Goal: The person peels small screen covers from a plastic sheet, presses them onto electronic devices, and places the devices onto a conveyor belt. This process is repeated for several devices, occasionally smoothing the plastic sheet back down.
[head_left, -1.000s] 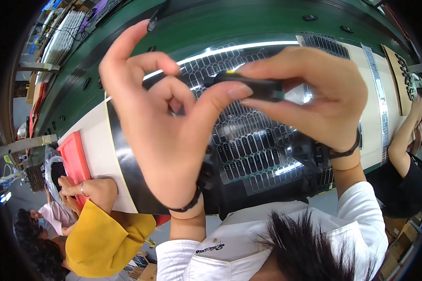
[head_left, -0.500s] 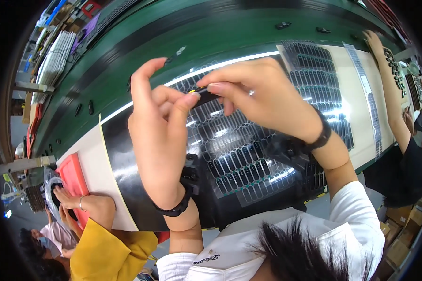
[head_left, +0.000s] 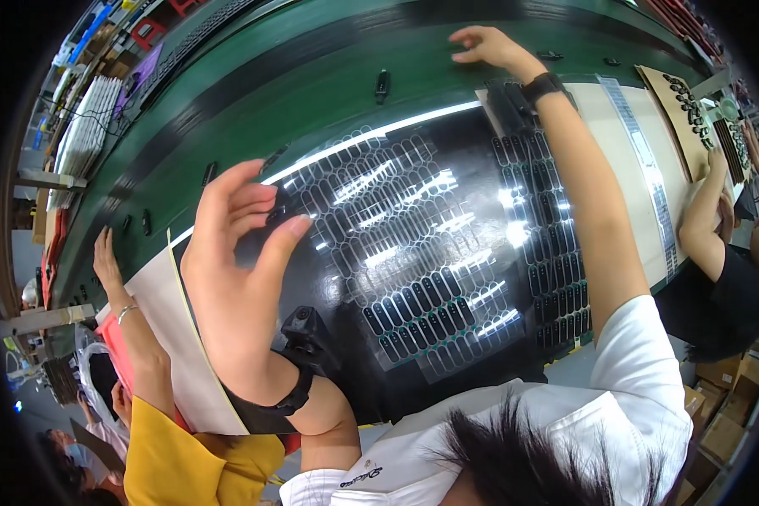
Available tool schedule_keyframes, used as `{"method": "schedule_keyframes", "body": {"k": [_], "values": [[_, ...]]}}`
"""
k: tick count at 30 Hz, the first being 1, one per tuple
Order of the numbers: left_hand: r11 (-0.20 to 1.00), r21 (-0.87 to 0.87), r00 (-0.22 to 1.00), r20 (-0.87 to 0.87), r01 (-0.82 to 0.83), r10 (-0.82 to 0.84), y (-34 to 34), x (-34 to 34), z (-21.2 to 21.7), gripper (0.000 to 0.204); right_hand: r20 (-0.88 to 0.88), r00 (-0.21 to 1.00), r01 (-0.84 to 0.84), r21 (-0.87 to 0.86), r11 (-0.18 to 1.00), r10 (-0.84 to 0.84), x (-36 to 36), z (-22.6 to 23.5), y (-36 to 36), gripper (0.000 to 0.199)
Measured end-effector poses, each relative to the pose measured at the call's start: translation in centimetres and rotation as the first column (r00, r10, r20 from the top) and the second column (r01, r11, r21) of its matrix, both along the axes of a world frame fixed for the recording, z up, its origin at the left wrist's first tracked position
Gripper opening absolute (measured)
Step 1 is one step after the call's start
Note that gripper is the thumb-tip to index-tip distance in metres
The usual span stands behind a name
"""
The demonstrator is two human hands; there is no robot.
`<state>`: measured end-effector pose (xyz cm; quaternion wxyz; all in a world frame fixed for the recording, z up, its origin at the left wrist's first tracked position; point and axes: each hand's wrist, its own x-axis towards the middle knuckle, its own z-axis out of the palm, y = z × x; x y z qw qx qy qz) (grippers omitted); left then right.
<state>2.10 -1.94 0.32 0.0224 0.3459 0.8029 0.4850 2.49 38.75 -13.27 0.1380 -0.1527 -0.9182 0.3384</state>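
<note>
My left hand [head_left: 236,261] is raised over the left part of a black mat [head_left: 270,261], fingers curled and thumb opposite them. A small black device [head_left: 277,214] shows between its fingertips and thumb, partly hidden by the fingers. Over the green conveyor belt [head_left: 312,101], my right hand [head_left: 489,47] reaches far forward, its fingers apart and nothing visible between them. A black elongated device [head_left: 382,86] lies on the belt, left of and nearer than that hand. Clear sheets [head_left: 388,202] with rows of oval outlines lie on the mat; some rows hold black oval pieces [head_left: 426,316].
More black devices [head_left: 146,222] sit along the belt. At left, a co-worker's hand [head_left: 108,257] reaches to it, above a yellow sleeve [head_left: 177,447]. Another co-worker's arm [head_left: 707,211] is at right, near a cardboard tray [head_left: 662,97] of small dark parts. A red bin [head_left: 116,337] stands at left.
My hands were together, pinching a small dark piece with yellow on it. They have parted: the right moved forward over the belt, the left drew slightly left and lower.
</note>
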Motion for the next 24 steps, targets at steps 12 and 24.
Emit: {"method": "schedule_keyframes", "body": {"k": [12, 24], "values": [[0.988, 0.153, 0.995, 0.097, 0.005, -0.020, -0.1, 0.3, 0.1, 0.039, -0.076, 0.997, -0.022, 0.137, 0.990, 0.032, -1.0, 2.8, -5.9, 0.026], [0.804, 0.592, 0.902, 0.316, 0.054, -0.294, 1.2, 2.1, 0.5, 0.054, -0.483, 0.845, -0.466, -0.451, 0.761, 0.231, 8.2, 10.0, -23.0, 0.028]]}}
